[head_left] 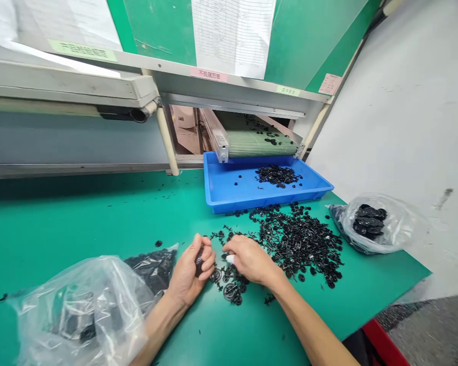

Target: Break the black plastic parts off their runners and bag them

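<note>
My left hand (pixel 193 267) is curled closed around round black plastic parts (pixel 199 262), whose dark edges show between thumb and fingers. Just to its right, my right hand (pixel 248 258) is bent down over the loose parts, its fingertips pinched together. A white cover (pixel 230 259) sits on one of its digits, and a small dark part shows at the fingertips. Below and between the hands lie black discs (pixel 230 291) and small cross-shaped pieces. A large heap of small black plastic parts (pixel 301 241) spreads to the right of my right hand.
A blue tray (pixel 209 195) holding more black parts stands beneath the end of a green conveyor belt (pixel 255 145). Clear plastic bags with black parts lie at left (pixel 114 284) and right (pixel 395 218). A metal frame with posts (pixel 166 129) rises behind the green table (pixel 80 218).
</note>
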`<state>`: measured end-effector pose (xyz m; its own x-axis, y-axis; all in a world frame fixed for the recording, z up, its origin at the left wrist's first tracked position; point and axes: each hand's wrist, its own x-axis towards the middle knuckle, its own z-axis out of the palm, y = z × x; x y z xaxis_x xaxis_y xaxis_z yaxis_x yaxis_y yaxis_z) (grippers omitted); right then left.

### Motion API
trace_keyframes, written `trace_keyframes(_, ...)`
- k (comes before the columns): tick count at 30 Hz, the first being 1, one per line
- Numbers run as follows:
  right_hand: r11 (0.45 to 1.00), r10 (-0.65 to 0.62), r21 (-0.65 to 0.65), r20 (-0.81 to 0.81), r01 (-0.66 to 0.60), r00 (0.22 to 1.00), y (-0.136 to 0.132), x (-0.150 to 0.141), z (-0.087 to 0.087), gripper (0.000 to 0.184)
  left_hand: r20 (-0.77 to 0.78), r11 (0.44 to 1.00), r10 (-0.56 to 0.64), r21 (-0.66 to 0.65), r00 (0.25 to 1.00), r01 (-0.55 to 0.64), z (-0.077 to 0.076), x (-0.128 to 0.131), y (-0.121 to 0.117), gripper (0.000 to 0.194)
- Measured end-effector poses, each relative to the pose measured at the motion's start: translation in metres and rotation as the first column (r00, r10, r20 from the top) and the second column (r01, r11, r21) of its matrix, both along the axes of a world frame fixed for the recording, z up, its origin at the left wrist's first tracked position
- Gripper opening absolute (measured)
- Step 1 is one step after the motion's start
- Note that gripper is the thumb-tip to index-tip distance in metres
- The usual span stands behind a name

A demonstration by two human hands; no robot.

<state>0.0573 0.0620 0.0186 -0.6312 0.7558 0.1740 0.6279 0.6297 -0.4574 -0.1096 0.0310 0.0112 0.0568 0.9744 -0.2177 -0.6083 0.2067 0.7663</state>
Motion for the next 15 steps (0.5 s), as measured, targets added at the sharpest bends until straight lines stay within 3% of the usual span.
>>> trace_keyframes(6, 0.998, -0.018, -0.068, -0.448, -0.014, 0.894, -0.014, 0.019, 0.005, 0.037, -0.167, 0.982, -0.187, -0.016, 0.968, 0.187, 0.0, 0.011, -0.012, 0.036)
trace_keyframes(10, 0.999, 0.003, -0.04, -0.533, -0.028, 0.846, -0.027, 0.018, 0.002, 0.034, -0.25, 0.955, -0.292, -0.021, 0.923, 0.297, 0.001, 0.016, -0.019, 0.035)
trace_keyframes(15, 0.998, -0.067, -0.035, -0.534, 0.057, 0.843, -0.033, 0.014, -0.007, 0.027, -0.324, 0.94, -0.331, -0.027, 0.886, 0.341, 0.001, 0.015, -0.02, 0.037)
